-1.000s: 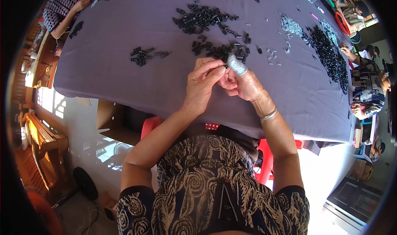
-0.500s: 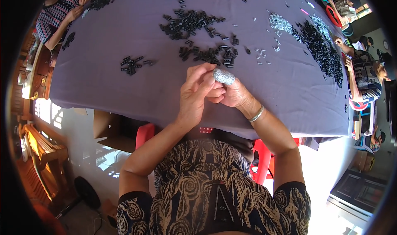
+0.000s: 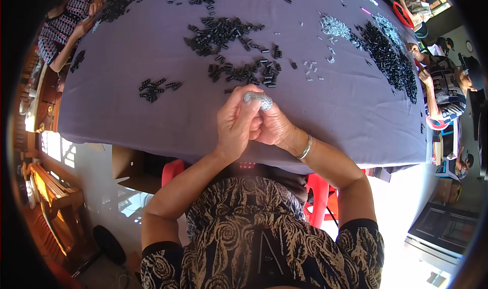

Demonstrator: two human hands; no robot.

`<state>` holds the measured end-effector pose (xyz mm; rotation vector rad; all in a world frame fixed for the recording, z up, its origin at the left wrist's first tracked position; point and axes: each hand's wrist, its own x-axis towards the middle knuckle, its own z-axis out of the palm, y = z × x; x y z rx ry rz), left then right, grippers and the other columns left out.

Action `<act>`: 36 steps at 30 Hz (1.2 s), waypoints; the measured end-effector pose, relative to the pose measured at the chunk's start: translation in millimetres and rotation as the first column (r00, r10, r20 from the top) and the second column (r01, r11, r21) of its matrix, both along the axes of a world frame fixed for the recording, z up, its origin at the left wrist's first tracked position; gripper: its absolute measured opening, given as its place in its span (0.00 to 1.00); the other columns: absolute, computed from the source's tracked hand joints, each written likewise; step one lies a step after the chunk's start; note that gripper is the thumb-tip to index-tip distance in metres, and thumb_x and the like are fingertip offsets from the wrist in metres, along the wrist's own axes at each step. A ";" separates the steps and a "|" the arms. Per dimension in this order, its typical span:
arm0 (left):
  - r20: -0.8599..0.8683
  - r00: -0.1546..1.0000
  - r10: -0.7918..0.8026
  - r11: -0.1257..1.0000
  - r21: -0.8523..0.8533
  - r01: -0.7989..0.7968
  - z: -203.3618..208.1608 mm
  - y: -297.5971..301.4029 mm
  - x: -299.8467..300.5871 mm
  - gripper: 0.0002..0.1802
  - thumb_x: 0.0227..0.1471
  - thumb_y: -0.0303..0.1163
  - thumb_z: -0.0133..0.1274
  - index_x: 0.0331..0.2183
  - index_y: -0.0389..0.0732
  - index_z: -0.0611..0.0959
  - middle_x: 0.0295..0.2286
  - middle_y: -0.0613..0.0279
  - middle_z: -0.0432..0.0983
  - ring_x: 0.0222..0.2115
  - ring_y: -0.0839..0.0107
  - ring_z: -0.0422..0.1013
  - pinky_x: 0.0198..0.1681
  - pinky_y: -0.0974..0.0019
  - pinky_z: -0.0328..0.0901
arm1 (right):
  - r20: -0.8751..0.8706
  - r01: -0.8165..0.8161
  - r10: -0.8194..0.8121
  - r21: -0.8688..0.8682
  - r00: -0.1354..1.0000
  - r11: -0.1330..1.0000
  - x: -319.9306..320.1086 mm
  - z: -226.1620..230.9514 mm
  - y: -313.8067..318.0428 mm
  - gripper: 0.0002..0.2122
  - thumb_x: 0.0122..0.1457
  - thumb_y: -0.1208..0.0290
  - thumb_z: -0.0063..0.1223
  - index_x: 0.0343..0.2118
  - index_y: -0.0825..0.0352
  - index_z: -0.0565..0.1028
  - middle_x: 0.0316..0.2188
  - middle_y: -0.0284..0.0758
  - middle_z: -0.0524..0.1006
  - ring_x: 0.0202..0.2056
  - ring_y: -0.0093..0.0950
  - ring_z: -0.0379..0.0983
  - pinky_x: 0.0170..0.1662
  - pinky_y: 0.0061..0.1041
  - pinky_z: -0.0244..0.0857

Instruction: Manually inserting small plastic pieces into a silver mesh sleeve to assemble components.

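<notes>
My left hand (image 3: pixel 235 124) and my right hand (image 3: pixel 274 126) press together over the near part of the table, fingers curled. A crinkled silver covering (image 3: pixel 264 103) wraps the tip of my right thumb, and the left thumb pushes against it. Whatever sits between the fingertips is hidden or too small to make out. A metal bangle (image 3: pixel 306 147) circles my right wrist. Just beyond the hands lies a cluster of small black cylinders (image 3: pixel 246 71). To the left is a smaller group of black cylinders (image 3: pixel 151 89).
A purple-grey cloth (image 3: pixel 351 131) covers the table. Farther off lie a larger black pile (image 3: pixel 218 35), small clear pieces (image 3: pixel 333 25) and a long black heap (image 3: pixel 389 55). People sit at the left (image 3: pixel 63 27) and right (image 3: pixel 442 83). A red chair (image 3: pixel 319 200) is beneath me.
My hands have closed in tighter on each other, the left thumb now pressing on the silver-covered thumb. The whole view has shifted slightly, so the table things appear farther left.
</notes>
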<state>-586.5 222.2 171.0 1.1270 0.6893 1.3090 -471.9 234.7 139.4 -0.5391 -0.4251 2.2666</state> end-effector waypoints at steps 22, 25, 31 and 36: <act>0.005 0.996 0.093 0.994 -0.055 -0.093 -6.3 11.2 13.4 0.11 0.57 0.33 0.48 0.38 0.35 0.76 0.29 0.71 0.70 0.29 0.85 0.63 0.34 0.81 0.60 | -0.007 0.107 -0.107 0.003 0.994 0.994 2.4 9.1 5.7 0.21 0.54 0.49 0.52 0.13 0.51 0.58 0.10 0.17 0.54 0.11 0.12 0.46 0.13 0.15 0.37; 0.044 0.995 0.085 0.994 -0.068 -0.082 -7.5 10.2 12.0 0.11 0.57 0.32 0.47 0.38 0.35 0.77 0.29 0.70 0.70 0.30 0.84 0.64 0.34 0.80 0.60 | -0.009 0.067 -0.067 -0.008 0.998 0.998 2.7 8.6 5.9 0.21 0.55 0.49 0.51 0.13 0.51 0.58 0.10 0.17 0.53 0.11 0.13 0.46 0.14 0.16 0.38; 0.087 0.996 0.029 0.997 -0.070 -0.023 -8.3 10.0 8.9 0.12 0.57 0.31 0.48 0.40 0.34 0.76 0.33 0.67 0.71 0.33 0.82 0.65 0.39 0.78 0.61 | 0.000 0.077 -0.077 0.016 0.997 0.997 1.1 -3.3 5.1 0.20 0.56 0.48 0.49 0.14 0.52 0.59 0.11 0.17 0.53 0.12 0.13 0.46 0.15 0.16 0.38; -0.120 0.992 0.042 0.976 0.217 -0.015 -12.7 12.9 -8.9 0.13 0.55 0.27 0.46 0.42 0.32 0.74 0.43 0.60 0.66 0.44 0.75 0.64 0.47 0.73 0.59 | 0.012 0.033 -0.034 0.071 0.999 0.997 -1.5 11.2 4.2 0.19 0.56 0.48 0.48 0.16 0.53 0.61 0.11 0.17 0.53 0.12 0.13 0.45 0.15 0.16 0.37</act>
